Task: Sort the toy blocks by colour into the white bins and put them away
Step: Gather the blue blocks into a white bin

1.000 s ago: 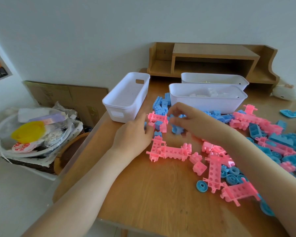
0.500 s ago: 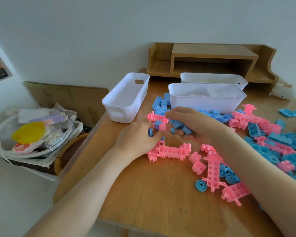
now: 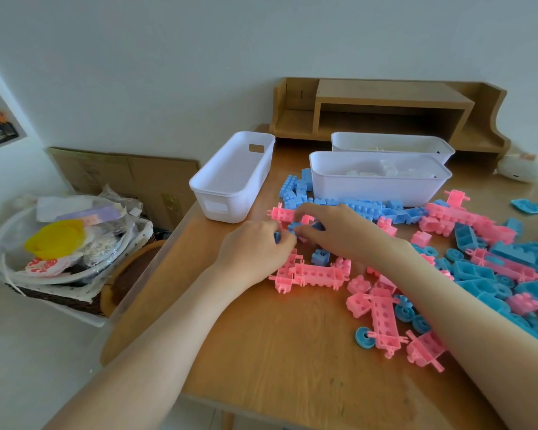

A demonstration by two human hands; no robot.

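Observation:
Pink and blue toy blocks lie scattered over the wooden table (image 3: pixel 292 352). My left hand (image 3: pixel 255 248) and my right hand (image 3: pixel 339 231) meet over a small cluster just right of the empty white bin (image 3: pixel 233 181). My left fingers curl round a small blue block (image 3: pixel 277 236). My right fingers curl over blue blocks (image 3: pixel 294 228) beside a pink piece (image 3: pixel 281 214). A single blue block (image 3: pixel 320 256) lies loose below my right hand, above a long pink piece (image 3: pixel 312 274). A second white bin (image 3: pixel 379 189) holds white blocks.
A third white bin (image 3: pixel 389 145) stands behind, in front of a wooden desk shelf (image 3: pixel 392 100). A heap of blue blocks (image 3: pixel 295 187) lies between the bins. More pink and blue pieces (image 3: pixel 494 268) cover the right side. A basket of clutter (image 3: pixel 62 243) sits off the table's left edge.
My right hand has come down and a little left with its blue blocks, meeting my left hand. A small blue block now lies uncovered on the table below it.

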